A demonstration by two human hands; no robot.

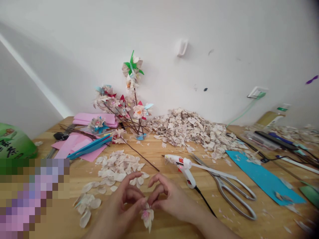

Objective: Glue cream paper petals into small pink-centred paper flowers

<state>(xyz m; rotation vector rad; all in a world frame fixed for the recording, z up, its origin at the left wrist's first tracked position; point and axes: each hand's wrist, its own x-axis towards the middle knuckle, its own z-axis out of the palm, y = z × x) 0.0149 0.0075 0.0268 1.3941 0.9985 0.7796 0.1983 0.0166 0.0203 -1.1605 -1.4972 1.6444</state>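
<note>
Low in the middle of the view, my left hand (129,202) and my right hand (166,197) meet over a small handmade flower (147,216). Its petals are pale cream with a pink centre, and it hangs below my fingertips. Both hands are closed, pinching the flower's upper part between thumbs and fingers; the exact grip points are partly hidden. Loose pale petals (119,166) lie in a pile just beyond my left hand, with a petal cluster (87,204) to its left. Right of my right hand lies a white glue gun (181,167), beside large metal scissors (224,186).
Flowers on twigs (134,103) stand at the back, near a big heap of dried petals (191,127) against the wall. Pink paper (94,119) and blue strips (91,146) lie left. A blue sheet (264,177) is right. The glue gun's black cord (205,200) runs towards my right forearm.
</note>
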